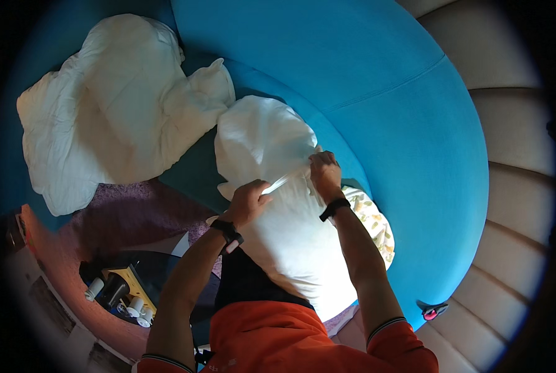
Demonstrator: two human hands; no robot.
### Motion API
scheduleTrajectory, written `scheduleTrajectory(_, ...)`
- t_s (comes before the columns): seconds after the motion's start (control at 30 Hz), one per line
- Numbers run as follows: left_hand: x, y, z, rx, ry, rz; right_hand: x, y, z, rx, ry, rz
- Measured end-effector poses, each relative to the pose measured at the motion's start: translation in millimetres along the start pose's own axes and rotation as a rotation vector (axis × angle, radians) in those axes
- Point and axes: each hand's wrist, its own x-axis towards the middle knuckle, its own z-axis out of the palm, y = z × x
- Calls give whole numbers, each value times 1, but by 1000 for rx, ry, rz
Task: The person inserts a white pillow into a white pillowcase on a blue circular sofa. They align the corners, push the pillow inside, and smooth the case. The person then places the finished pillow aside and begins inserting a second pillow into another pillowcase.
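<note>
A stretch of white fabric edge [282, 181] runs taut between my two hands. My left hand [249, 201] grips its left end, and my right hand [325, 172] is closed on the other end, higher up. The fabric belongs to white bedding [296, 233] that lies over the blue sofa seat and reaches down to my waist. Beyond my hands is a rounded, puffy white part [264, 135]; whether it is a separate pillow I cannot tell. Beside my right forearm, a patterned cushion [371, 219] shows partly from under the white fabric.
A crumpled white duvet [119, 102] lies on the curved blue sofa [399, 121] at the upper left. At the lower left, a dark round table [154, 265] holds a wooden tray [135, 284], white rolls or cups and a dark container. A small dark and pink object [431, 312] sits at the sofa's right edge.
</note>
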Motion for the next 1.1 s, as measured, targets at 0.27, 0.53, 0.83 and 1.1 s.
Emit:
scheduleTrajectory(0.27,0,-5,34,101,155,39,35,14,-61,-5,285,-244)
scheduleTrajectory(0.53,0,-8,51,144,105,53,39,55,-13,386,17,310)
scheduleTrajectory(0.83,9,-12,50,170,109,68,68,59,-29,-48,200,-88)
scheduleTrajectory(1.1,-21,-46,20,511,31,-29,-20,74,15,-103,-426,179)
